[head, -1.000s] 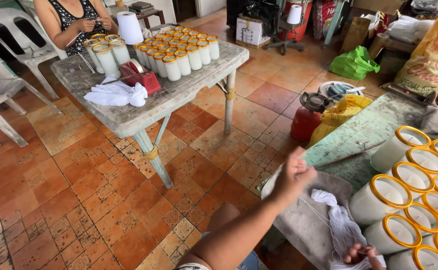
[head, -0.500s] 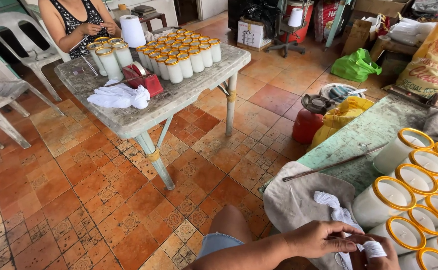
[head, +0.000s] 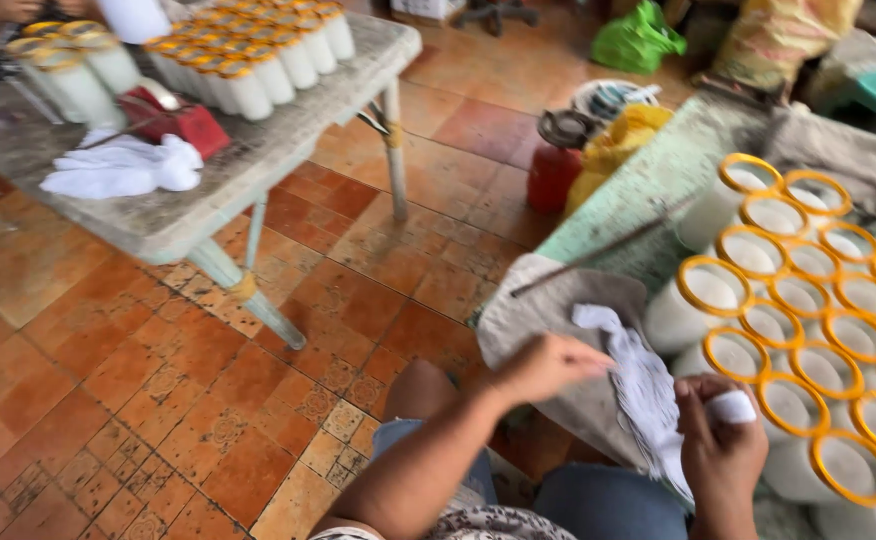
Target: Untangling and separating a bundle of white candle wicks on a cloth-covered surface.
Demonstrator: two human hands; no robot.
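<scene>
A: Only the head view, looking down. What is each hand doing?

B: The right hand (head: 723, 450) is curled into a loose fist around a small white piece (head: 733, 406), perhaps a wad of cloth; it is too blurred to say. The piece pokes out above the thumb, with the fingers wrapped tight around it. The left hand (head: 548, 365) reaches across, its fingertips drawn together and pinching the upper edge of a white cloth (head: 643, 385).

A: Where does that cloth lie?

B: It is draped over a grey cloth (head: 538, 310) at the corner of the green worktable (head: 648, 190), hanging down between the two hands, above the person's lap.

A: And beside the right hand?

B: White jars with orange rims (head: 818, 290), packed close in rows on the worktable. The nearest ones sit just beside the right hand; I cannot tell whether it touches them. A thin dark stick (head: 598, 250) lies slanted across the table's edge above the grey cloth.

A: Further off?

B: Across the terracotta tile floor (head: 158, 400) stands a grey table (head: 288, 130) carrying more white jars with orange lids (head: 248, 60), a heap of white cloths (head: 123, 170) and a red box (head: 178, 120). A red canister (head: 556, 165) and a yellow bag (head: 623, 135) sit on the floor by the worktable's far end.
</scene>
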